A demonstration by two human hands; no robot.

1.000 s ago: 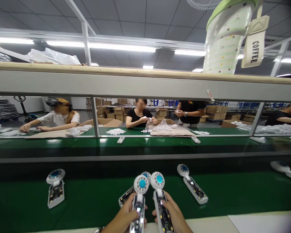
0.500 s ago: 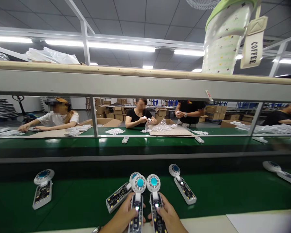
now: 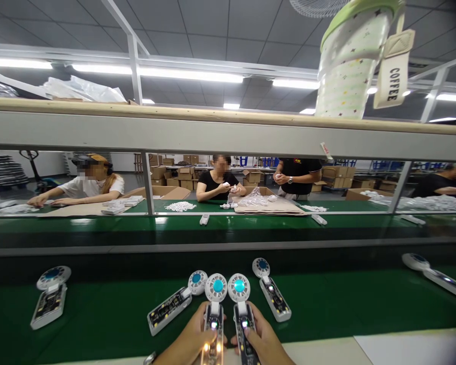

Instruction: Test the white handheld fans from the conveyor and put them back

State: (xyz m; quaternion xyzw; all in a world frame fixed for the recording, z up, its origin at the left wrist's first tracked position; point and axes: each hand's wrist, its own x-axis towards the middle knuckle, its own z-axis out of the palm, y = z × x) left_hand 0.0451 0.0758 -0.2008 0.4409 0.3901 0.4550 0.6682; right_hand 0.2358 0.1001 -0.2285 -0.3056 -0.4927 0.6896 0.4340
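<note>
My left hand (image 3: 193,335) is wrapped round a small white handheld fan (image 3: 216,288) with a round head, blue centre and exposed circuit board, its thumb on the board. Warm yellow lights glow on the lower board, and a white light shines above the thumb. In my right hand (image 3: 266,338) is a matching fan (image 3: 239,287), upright beside the first, their heads almost touching. Its white light is lit and the thumb presses near it. Close to my left hand another fan (image 3: 170,310) lies tilted on the green belt (image 3: 110,324); one more (image 3: 275,299) lies beyond my right hand.
More fans lie at the belt's far left (image 3: 49,304) and far right (image 3: 446,284). A second green belt (image 3: 251,225) behind carries white casings (image 3: 319,219). Co-workers sit and stand beyond it. Overhead runs a shelf (image 3: 228,129) with a green-lidded cup (image 3: 349,66).
Fans on the near belt have slid left, while casings on the far belt have shifted right. Yellow lights have come on in the left-hand fan. Both hands keep their hold.
</note>
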